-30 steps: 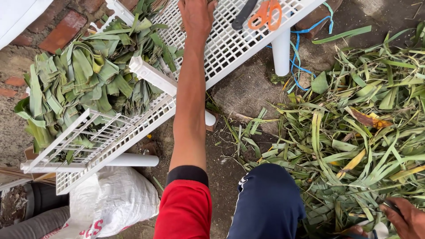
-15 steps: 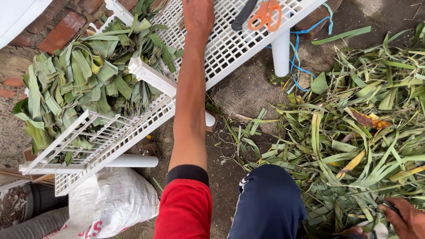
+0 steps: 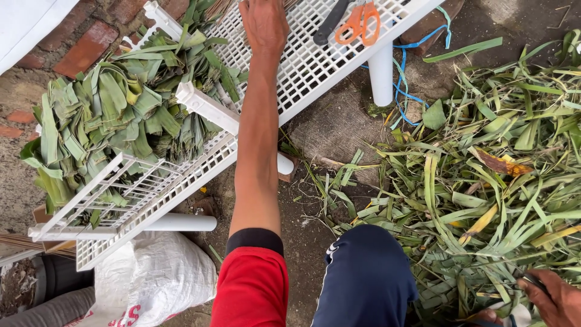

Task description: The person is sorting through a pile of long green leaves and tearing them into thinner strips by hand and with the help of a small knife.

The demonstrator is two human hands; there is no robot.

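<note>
My left arm, in a red sleeve, reaches up across a white perforated rack. My left hand lies palm down on it, and its fingertips run off the top edge. Left of the arm, a heap of folded green leaves fills a white slatted section of the rack. Orange-handled scissors lie on the rack to the right of the hand. My right hand sits at the bottom right corner in a pile of loose long leaves, closed on a thin dark tool.
The rack stands on white tube legs, with a blue cord beside one. A white sack lies under the rack at the lower left. Bricks edge the dirt ground at the upper left. My knee in dark blue cloth is at the bottom centre.
</note>
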